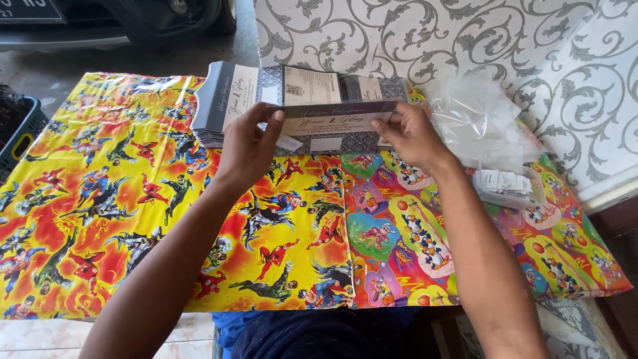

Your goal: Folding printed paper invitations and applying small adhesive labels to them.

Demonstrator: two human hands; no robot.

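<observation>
A: What are the hands doing?

B: Both are folding a grey card (332, 123). It is lying at twelve o'clock on the mat, flat, with its top flap being turned down. The left hand (247, 147) is pinching the flap's left end between thumb and fingers; the right hand (412, 135) is pinching the right end the same way.

A: How would one be doing this fold well?

B: By my judgement, by keeping both ends level so the flap's edge is running parallel to the card's lower edge, then pressing the crease from the middle outward. Uneven pull could be skewing the fold.

A: What is lying around the card?

B: A stack of cards (219, 106) is sitting at eleven o'clock, just beside the left hand, fanned a little. Clear bags (475, 119) are piling up at two o'clock, near the right hand. Below them, at three o'clock, a small box of white slips (505, 185) is resting.

A: And the surface?

B: It is covered by two sheets of cartoon wrap: a yellow one (100, 199) spreading from nine to six o'clock, and a multicoloured one (399, 233) from six to four, their edges meeting under the card.

A: The room?

B: A white wall with grey scrollwork (412, 40) is rising at one o'clock. A dark basket (20, 133) is showing at nine, and a car bumper (113, 20) at eleven, beyond bare concrete.
</observation>
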